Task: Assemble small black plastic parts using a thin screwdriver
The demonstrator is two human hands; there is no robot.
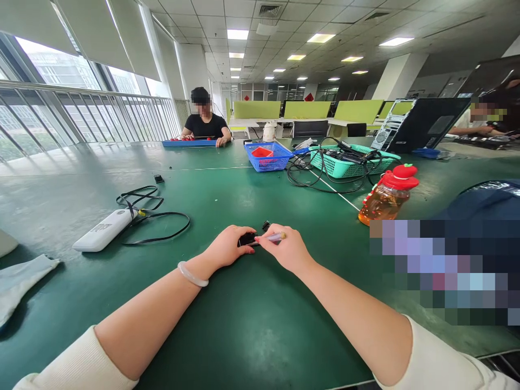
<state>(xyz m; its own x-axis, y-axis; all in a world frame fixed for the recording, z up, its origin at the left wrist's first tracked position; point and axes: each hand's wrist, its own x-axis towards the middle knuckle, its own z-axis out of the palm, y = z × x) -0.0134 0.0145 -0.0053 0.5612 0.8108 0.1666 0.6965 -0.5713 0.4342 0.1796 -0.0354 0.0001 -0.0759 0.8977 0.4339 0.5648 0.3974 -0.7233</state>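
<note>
Over the green tabletop [260, 330], my left hand [225, 248] is closed round a small black part [247, 239], steadying it at the table. My right hand [289, 250] grips a slim tool like a small screwdriver, with a pale purple see-through handle [277, 237] and a yellowish end. Its tip points left towards the black part; whether the two touch is hidden by my fingers. Just beyond my right fingertips lies another small black piece [266, 225], too small to name. A pale bangle [192, 274] circles my left wrist.
To the left lie a white power bank [106, 230] with a black cable [174, 238] and a light cloth [24, 287]. Further back stand a blue basket [270, 163], a teal basket [345, 169] of cables, and a red-lidded bottle [385, 199]. A person [207, 124] sits opposite.
</note>
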